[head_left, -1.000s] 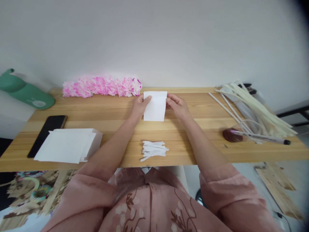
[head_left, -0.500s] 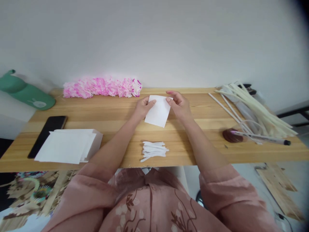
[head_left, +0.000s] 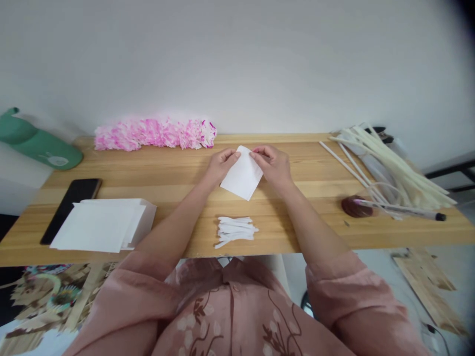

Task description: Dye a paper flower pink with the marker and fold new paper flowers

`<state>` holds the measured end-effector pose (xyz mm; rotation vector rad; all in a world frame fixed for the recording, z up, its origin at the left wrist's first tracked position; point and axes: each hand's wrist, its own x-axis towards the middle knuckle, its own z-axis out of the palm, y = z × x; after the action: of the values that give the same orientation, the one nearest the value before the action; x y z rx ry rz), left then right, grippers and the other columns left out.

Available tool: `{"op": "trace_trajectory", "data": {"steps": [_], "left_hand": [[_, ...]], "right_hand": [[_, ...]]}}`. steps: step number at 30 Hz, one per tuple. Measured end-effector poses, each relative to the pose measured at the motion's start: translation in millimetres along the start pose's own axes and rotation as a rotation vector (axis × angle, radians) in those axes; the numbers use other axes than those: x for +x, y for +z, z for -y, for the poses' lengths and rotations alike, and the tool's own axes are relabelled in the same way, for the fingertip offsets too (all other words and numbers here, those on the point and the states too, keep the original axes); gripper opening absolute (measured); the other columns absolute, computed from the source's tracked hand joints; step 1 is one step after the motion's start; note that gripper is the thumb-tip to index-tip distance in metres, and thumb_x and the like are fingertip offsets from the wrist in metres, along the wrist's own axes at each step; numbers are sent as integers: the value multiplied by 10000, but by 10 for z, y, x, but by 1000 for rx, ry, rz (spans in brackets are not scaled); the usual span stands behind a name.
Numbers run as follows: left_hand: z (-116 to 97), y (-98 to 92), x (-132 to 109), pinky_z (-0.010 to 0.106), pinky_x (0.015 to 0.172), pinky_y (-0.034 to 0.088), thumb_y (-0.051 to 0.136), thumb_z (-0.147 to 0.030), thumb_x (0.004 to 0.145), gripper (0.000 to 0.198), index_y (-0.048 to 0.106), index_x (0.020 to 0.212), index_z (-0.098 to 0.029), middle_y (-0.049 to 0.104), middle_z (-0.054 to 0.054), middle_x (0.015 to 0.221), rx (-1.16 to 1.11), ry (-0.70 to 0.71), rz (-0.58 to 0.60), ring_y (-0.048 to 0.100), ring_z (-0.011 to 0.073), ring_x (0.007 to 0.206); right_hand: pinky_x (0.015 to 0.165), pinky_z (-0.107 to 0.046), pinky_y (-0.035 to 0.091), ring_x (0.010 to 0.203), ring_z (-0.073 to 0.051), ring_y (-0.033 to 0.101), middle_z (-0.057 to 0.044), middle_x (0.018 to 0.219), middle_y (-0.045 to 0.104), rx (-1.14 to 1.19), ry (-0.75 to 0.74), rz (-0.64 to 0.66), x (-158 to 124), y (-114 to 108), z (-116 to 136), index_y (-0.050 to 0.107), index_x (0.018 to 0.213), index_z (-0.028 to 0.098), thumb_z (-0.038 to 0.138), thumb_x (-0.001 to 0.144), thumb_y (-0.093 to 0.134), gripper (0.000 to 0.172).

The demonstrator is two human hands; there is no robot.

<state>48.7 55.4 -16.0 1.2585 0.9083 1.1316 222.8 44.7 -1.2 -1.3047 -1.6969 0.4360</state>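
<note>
white paper sheet (head_left: pixel 242 175): here it is, centre stage above the middle of the wooden tabletop (head_left: pixel 315 178), turned askew with one corner pointing toward the wearer; whether that corner touches the wood, i can't tell.
left hand (head_left: pixel 221 165): on the upper left edge, thumb laid over the face, fingers tucked behind, a light pinch.
right hand (head_left: pixel 274 167): a matching pinch on the upper right edge, thumb on top, knuckles curled; the two thumbs are near each other, just a narrow strip of paper between them.
sheet's weight: next to nothing, i'd judge, so fingertips are plenty.
sheet's stiffness: it looks thin but lies fairly flat, so it should bend readily and keep a crease; single or layered, can't say.
sheet's weak spots: edges could tear and corners could dog-ear under a hard tug; dry paper shouldn't slip much.
best hold: opposite edges, thumb over and finger under, close to the line to be bent.
white strips (head_left: pixel 236 230): a small pile lying nearer the wearer, apart from both hands.
</note>
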Motion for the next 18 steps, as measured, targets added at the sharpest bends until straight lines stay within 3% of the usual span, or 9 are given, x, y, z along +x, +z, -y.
{"op": "trace_trajectory", "data": {"steps": [18], "left_hand": [[-43,-18,25,202,540,390,673,-412,737,252,632,756,-164,604,-23,653,-47,-23,-85,497,78,559]], "right_hand": [[701,-305,465,766,-165,594,-7,840,674,165,48,-6,7,-5,-55,630,859,222,398,821,604,183]]}}
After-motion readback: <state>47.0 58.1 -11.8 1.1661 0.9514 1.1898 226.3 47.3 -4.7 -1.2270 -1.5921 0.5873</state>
